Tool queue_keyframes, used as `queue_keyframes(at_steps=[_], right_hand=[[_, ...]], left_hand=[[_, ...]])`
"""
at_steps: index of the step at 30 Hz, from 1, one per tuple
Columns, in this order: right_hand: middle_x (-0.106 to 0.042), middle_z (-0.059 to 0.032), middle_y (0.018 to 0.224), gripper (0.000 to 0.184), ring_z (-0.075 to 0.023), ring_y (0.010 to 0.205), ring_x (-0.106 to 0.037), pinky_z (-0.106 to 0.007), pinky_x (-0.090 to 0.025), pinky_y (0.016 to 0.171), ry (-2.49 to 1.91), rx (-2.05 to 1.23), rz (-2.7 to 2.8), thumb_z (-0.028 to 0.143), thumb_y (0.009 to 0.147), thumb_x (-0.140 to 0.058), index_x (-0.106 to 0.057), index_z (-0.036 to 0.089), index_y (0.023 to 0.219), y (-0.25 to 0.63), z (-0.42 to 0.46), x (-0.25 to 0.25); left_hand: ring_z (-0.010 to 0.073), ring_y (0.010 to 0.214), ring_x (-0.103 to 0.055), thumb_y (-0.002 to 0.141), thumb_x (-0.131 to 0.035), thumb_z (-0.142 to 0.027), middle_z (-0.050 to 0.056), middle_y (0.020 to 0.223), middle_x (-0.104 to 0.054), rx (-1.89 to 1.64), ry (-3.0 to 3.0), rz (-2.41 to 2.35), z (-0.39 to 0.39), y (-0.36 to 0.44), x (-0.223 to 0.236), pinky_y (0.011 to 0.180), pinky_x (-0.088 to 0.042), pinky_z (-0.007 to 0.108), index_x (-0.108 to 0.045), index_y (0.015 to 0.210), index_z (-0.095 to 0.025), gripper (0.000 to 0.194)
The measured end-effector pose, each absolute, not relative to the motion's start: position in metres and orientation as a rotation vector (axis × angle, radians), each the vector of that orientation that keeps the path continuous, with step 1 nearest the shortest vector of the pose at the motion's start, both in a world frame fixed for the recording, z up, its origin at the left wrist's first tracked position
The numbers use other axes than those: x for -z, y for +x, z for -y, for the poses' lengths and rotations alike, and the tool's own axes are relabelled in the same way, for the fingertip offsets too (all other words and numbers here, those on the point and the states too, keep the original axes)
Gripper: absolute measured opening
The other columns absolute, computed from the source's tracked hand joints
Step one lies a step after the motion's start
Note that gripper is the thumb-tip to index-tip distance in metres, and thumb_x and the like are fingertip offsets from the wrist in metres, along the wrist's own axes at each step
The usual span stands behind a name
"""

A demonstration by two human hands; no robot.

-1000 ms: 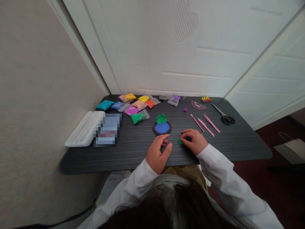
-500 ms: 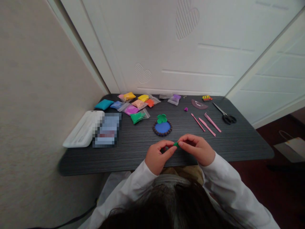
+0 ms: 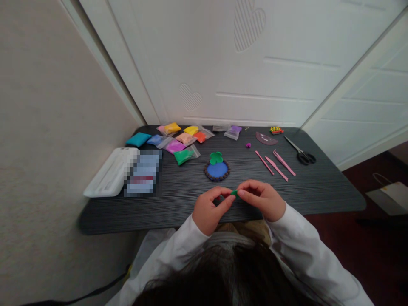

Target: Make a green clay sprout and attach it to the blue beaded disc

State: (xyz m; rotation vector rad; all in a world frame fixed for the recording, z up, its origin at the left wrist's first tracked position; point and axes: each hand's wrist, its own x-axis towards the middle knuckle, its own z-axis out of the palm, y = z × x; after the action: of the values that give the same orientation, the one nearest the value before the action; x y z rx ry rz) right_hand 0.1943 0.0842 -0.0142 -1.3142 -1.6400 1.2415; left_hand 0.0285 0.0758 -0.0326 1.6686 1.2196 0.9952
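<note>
Between my fingertips, just over the front part of the dark table, is a small piece of green modelling clay (image 3: 234, 193). My left hand (image 3: 212, 208) pinches it from the left, and my right hand (image 3: 263, 199) pinches its other side with thumb and forefinger. Beyond my hands lies a flat blue clay disc (image 3: 217, 171) edged with a ring of dark brown clay beads. A green clover-like clay shape (image 3: 216, 158) rests at the disc's far edge. Fingers cover part of the held piece, so its full form is hidden.
Bags of coloured clay, a green one (image 3: 184, 156) nearest, lie at the back left. Pink modelling tools (image 3: 276, 168), tweezers (image 3: 284, 163) and black scissors (image 3: 305, 157) lie right. A white case (image 3: 110, 174) and a blurred phone-like slab (image 3: 145, 172) occupy the left end of the table (image 3: 178, 208).
Both hands keep their pinch on the green clay, with only a very slight shift to the left. The things on the table stay as they were.
</note>
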Motion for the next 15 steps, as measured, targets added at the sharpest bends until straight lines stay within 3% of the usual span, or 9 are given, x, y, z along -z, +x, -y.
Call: queue_keyframes(at_steps=[15], right_hand=[[-0.054,0.0009,0.066,0.02,-0.0115,0.063,-0.047,-0.026,-0.038,0.061,-1.33,-1.134,1.669,0.038,0.07,-0.057,-0.058,0.018,0.071,0.1939,-0.084,0.0228]], left_hand=[[0.0135,0.07,-0.057,0.065,-0.062,-0.03,0.002,0.075,-0.066,-1.038,1.152,-1.068,-0.0812,0.0324,0.0402,0.07,-0.045,0.027,-0.064,0.077,-0.015,0.019]])
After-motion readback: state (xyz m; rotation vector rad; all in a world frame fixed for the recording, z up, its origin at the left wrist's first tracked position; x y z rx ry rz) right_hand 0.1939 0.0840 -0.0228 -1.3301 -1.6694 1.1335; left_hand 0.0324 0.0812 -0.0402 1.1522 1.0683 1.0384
